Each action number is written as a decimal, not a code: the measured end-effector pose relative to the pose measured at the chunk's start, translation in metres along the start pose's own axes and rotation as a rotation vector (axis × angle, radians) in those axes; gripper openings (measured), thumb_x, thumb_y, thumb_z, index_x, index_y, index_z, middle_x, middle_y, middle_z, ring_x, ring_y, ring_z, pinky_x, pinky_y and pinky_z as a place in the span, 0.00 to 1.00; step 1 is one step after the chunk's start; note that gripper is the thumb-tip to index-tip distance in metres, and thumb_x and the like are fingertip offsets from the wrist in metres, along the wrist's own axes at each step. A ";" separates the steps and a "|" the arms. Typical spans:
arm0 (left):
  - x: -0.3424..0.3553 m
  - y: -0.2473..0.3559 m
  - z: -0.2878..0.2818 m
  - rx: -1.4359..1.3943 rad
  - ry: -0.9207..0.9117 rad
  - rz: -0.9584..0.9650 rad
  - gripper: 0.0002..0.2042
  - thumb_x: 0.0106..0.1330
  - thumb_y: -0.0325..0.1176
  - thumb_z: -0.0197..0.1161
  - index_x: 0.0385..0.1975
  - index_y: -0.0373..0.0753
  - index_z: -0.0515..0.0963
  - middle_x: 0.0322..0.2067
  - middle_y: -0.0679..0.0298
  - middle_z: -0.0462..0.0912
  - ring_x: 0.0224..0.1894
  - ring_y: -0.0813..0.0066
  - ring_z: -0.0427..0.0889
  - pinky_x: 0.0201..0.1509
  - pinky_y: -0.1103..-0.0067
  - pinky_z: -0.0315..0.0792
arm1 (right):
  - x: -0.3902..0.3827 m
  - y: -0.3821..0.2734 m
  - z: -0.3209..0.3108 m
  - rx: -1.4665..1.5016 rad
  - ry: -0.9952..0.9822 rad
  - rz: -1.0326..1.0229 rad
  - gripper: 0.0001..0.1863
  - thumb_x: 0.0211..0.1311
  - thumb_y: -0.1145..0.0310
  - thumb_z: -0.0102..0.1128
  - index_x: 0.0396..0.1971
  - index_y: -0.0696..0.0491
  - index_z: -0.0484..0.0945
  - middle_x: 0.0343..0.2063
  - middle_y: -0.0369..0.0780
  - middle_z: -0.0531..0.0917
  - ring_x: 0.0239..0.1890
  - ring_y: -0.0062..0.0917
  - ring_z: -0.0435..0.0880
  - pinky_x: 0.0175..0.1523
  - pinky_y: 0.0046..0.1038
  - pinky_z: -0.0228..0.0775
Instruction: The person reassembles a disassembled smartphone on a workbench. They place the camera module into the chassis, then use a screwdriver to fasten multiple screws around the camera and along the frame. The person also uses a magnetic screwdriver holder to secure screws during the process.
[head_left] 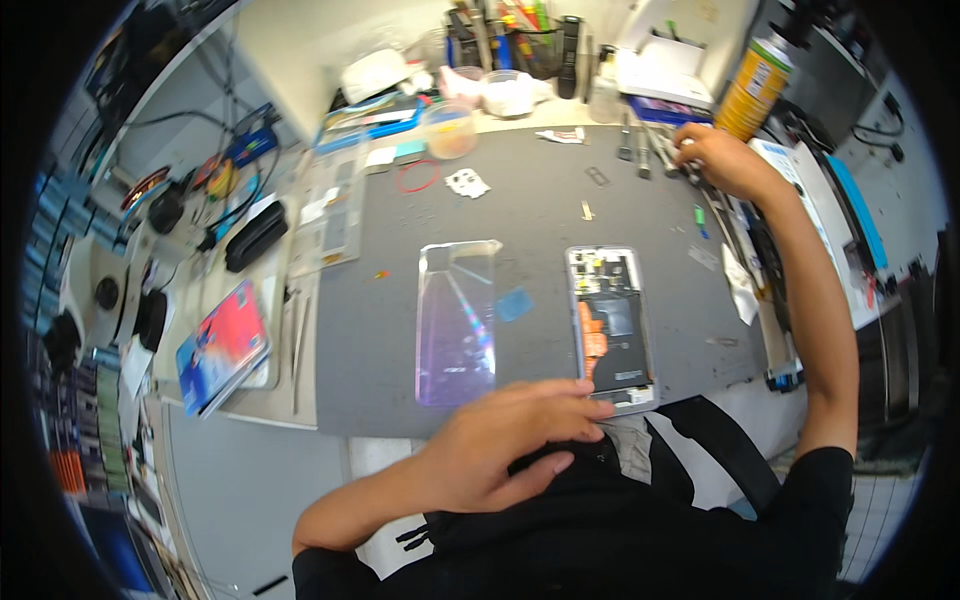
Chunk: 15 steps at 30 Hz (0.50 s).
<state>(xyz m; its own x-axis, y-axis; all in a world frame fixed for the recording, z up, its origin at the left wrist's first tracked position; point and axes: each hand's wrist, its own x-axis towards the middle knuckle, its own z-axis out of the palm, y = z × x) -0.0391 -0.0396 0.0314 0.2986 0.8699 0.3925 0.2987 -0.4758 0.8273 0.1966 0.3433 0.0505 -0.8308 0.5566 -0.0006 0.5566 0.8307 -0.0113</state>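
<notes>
An opened phone (615, 330) with exposed inner parts and an orange strip lies on the grey mat (380, 300). My left hand (515, 440) is open over the mat's front edge, fingertips at the phone's lower left. A purple translucent back panel (455, 340) lies left of the phone, a small blue square (514, 305) between them. At the back right, my right hand (725, 160) is closed among metal tools (644, 155); what its fingertips hold I cannot make out.
A yellow spray can (755, 85) stands behind my right hand. A parts box (340, 200), round tubs (449, 130) and pen holders (500, 40) line the back and left. Colourful phone cases (220, 345), a black pouch (255, 235) and cables lie further left.
</notes>
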 end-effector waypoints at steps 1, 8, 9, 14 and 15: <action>0.001 0.003 -0.012 0.059 0.013 0.002 0.17 0.60 0.21 0.66 0.50 0.38 0.79 0.57 0.59 0.83 0.64 0.54 0.78 0.62 0.66 0.74 | -0.004 -0.004 -0.004 0.017 -0.026 0.013 0.24 0.45 0.92 0.57 0.43 0.56 0.84 0.54 0.42 0.79 0.58 0.38 0.79 0.64 0.33 0.72; 0.008 -0.013 -0.102 0.644 0.364 -0.318 0.16 0.66 0.28 0.62 0.53 0.39 0.81 0.51 0.59 0.86 0.53 0.66 0.85 0.52 0.72 0.75 | -0.018 -0.016 -0.004 -0.026 0.020 0.041 0.15 0.55 0.81 0.66 0.44 0.54 0.82 0.45 0.42 0.81 0.53 0.38 0.80 0.58 0.35 0.74; 0.011 -0.019 -0.113 0.678 0.377 -0.379 0.16 0.66 0.29 0.62 0.54 0.41 0.81 0.50 0.60 0.87 0.52 0.67 0.85 0.50 0.74 0.74 | -0.020 -0.016 0.001 -0.042 0.057 0.016 0.13 0.58 0.78 0.66 0.43 0.54 0.82 0.43 0.42 0.82 0.51 0.39 0.81 0.57 0.36 0.75; 0.030 -0.058 -0.145 0.946 0.295 -0.452 0.13 0.66 0.31 0.65 0.50 0.43 0.84 0.46 0.58 0.88 0.44 0.64 0.87 0.45 0.72 0.76 | -0.025 -0.010 0.000 -0.005 0.616 -0.069 0.11 0.63 0.74 0.64 0.45 0.54 0.80 0.42 0.45 0.83 0.45 0.38 0.82 0.52 0.33 0.74; 0.036 -0.067 -0.148 1.018 0.265 -0.418 0.12 0.66 0.32 0.65 0.48 0.44 0.85 0.45 0.58 0.88 0.42 0.63 0.87 0.44 0.72 0.77 | -0.026 -0.015 -0.005 0.062 0.663 -0.011 0.11 0.64 0.73 0.63 0.45 0.55 0.79 0.40 0.45 0.83 0.43 0.37 0.83 0.50 0.32 0.74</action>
<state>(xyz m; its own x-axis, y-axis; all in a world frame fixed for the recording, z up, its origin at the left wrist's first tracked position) -0.1826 0.0429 0.0502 -0.1629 0.9281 0.3349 0.9652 0.0794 0.2494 0.2100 0.3160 0.0558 -0.6463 0.4524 0.6145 0.5301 0.8454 -0.0649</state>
